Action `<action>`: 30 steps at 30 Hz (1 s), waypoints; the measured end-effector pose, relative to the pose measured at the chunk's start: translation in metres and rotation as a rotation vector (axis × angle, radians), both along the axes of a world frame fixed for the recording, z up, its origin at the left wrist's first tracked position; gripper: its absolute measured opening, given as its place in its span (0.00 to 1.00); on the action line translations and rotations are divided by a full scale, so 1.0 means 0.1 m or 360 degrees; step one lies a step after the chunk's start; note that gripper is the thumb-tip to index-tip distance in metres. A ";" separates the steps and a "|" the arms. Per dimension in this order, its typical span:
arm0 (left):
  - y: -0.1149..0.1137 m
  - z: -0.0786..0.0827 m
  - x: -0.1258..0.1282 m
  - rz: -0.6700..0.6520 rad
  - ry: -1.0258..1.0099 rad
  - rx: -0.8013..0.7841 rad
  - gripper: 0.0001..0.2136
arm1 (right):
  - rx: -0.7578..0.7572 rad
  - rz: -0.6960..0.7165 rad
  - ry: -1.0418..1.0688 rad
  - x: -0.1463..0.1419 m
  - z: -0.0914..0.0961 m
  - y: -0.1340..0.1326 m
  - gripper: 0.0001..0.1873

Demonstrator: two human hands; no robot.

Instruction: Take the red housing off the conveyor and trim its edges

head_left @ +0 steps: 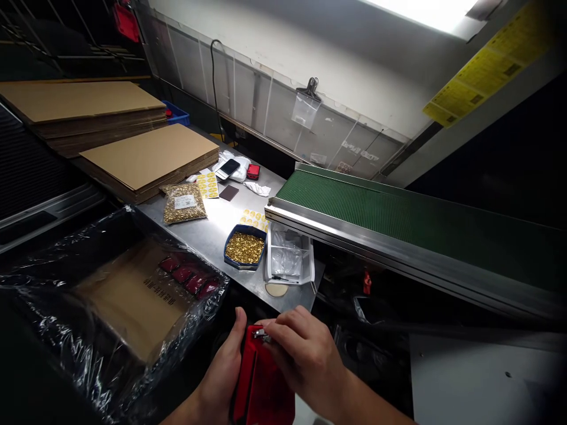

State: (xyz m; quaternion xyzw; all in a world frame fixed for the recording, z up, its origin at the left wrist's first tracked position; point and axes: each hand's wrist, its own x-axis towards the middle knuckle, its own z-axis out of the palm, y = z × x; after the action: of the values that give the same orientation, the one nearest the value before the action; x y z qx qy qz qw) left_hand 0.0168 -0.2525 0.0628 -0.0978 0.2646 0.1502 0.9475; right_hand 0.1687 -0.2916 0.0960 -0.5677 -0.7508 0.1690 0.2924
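At the bottom centre, my left hand (222, 369) holds a red box-like case (270, 383) by its left side, thumb pointing up. My right hand (308, 354) is closed over the case's upper right, with its fingertips pinched at a small silver metal clasp (260, 334) on the top edge. The right fingers hide part of the case and of the clasp. Beyond the hands, a blue tray (227, 254) holds many small gold-coloured pieces (245, 247). Right of it stands a white divided bin (310, 260) with clear plastic bags (287, 260) in it.
A plastic-lined box (195, 330) at left contains cardboard and several dark red cases (190, 277). Cardboard stacks (155, 153), a bag of gold-coloured pieces (183, 203), a phone (228, 169) and a small red case (253, 171) lie behind. A green conveyor belt (345, 200) runs right.
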 end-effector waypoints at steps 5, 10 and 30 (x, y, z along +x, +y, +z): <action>0.01 0.03 0.03 -0.0009 0.0044 -0.0057 0.26 | 0.0070 0.0050 -0.0060 0.03 0.02 0.02 0.10; 0.03 0.08 0.03 -0.0084 0.0050 -0.0009 0.27 | 0.0054 -0.0191 0.0265 0.08 0.06 -0.12 0.16; -0.17 0.21 0.10 0.0417 0.1206 0.1875 0.16 | -0.0551 -0.1257 0.2075 -0.05 -0.25 -0.09 0.21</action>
State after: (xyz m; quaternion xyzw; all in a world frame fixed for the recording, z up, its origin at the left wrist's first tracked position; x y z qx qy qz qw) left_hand 0.0272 -0.2693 0.0837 0.4584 0.4367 0.4045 0.6600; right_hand 0.1639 -0.3005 0.0713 -0.6164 -0.1327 0.4666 0.6203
